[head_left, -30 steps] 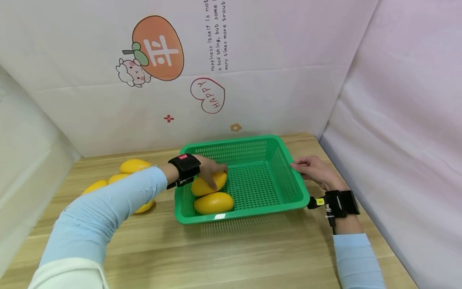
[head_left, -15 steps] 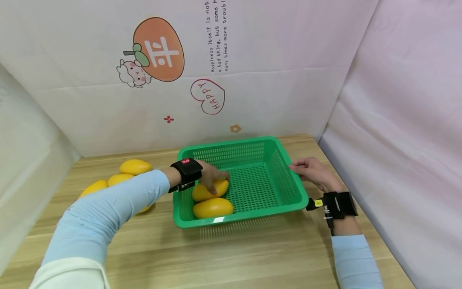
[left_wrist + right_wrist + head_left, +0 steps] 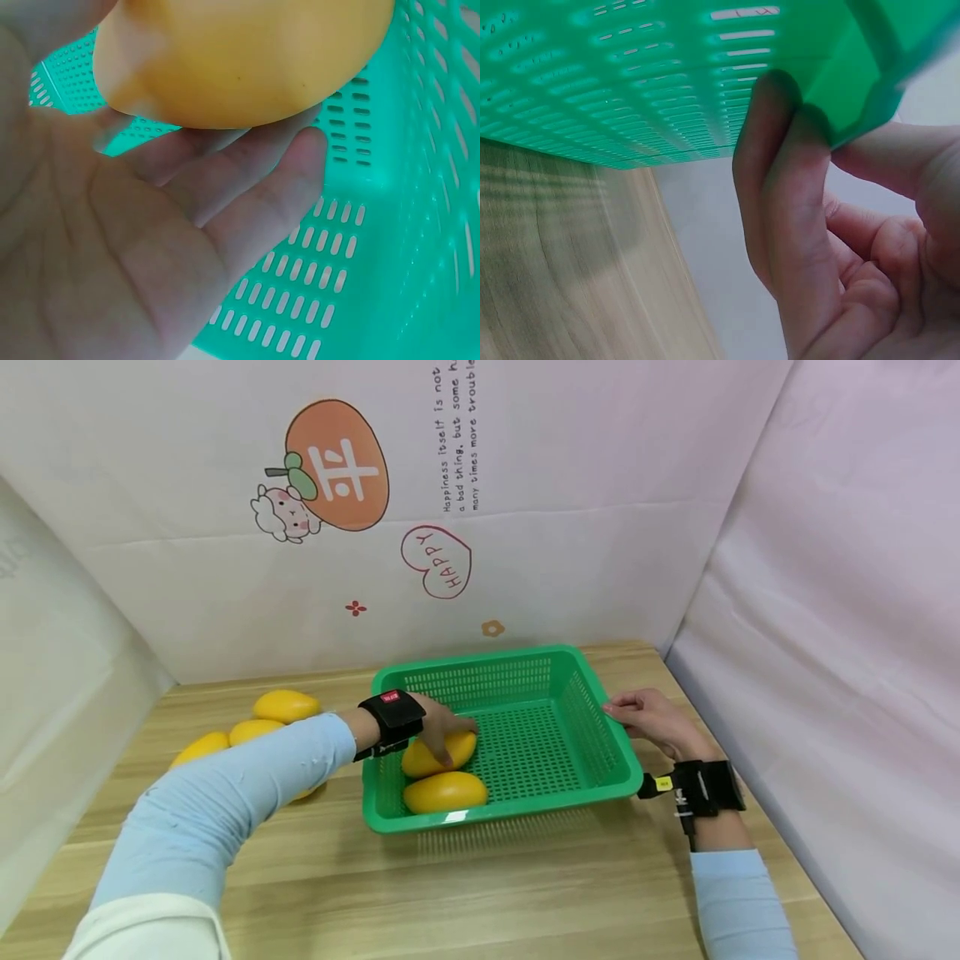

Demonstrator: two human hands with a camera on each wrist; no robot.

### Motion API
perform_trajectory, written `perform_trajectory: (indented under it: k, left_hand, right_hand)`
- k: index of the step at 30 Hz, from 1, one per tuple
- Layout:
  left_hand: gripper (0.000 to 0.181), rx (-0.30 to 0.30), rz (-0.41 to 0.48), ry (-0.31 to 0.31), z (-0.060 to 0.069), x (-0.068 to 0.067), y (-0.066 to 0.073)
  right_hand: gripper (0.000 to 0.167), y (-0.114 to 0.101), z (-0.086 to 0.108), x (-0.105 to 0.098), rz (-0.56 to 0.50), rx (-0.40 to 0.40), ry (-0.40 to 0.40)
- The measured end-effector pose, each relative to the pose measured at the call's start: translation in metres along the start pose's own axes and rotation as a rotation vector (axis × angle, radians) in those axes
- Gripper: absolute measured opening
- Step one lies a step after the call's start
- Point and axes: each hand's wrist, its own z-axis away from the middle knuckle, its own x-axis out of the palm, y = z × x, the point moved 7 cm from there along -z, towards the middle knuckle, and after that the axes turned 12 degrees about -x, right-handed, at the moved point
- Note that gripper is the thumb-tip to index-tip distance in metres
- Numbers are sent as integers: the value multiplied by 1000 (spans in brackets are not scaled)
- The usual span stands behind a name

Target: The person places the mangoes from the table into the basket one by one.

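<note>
In the head view a green basket (image 3: 528, 747) stands with two yellow mangoes in its left part. The left hand (image 3: 442, 727) reaches over the left side and grips the farther mango (image 3: 427, 758); the nearer mango (image 3: 446, 792) lies beside it. The left wrist view shows the fingers (image 3: 262, 195) curved under the mango (image 3: 240, 60). At the basket's right rim, the right hand (image 3: 656, 720) pinches the edge. In the right wrist view, two fingers (image 3: 795, 195) press the outside of the green wall (image 3: 667, 90), with the thumb at the rim.
Several more mangoes (image 3: 287, 706) lie on the wooden table (image 3: 480, 893) left of the basket, partly hidden by the left sleeve (image 3: 247, 785). A printed white cloth (image 3: 585, 568) rises behind, and another white sheet (image 3: 847, 635) hangs along the right edge.
Compared with one second ago, the left hand and the mango it grips are slightly lower in the head view. The basket's near edge also sits slightly lower. The right hand keeps its pinch.
</note>
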Motion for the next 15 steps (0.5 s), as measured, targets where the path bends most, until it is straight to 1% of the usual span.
perform_trajectory:
  k: [4,10,15]
  left_hand:
    - [74,-34,-2,6,0,0,-3]
    - [71,-68,-8,38,0,-2,-8]
    - [73,-91,-3,38,-1,-2,-12]
  right_hand:
    - [36,1,0,1,-1,7,-3]
    - [37,0,-1,0,6,8,-4]
    - [39,-1,0,0,-8,8,-14]
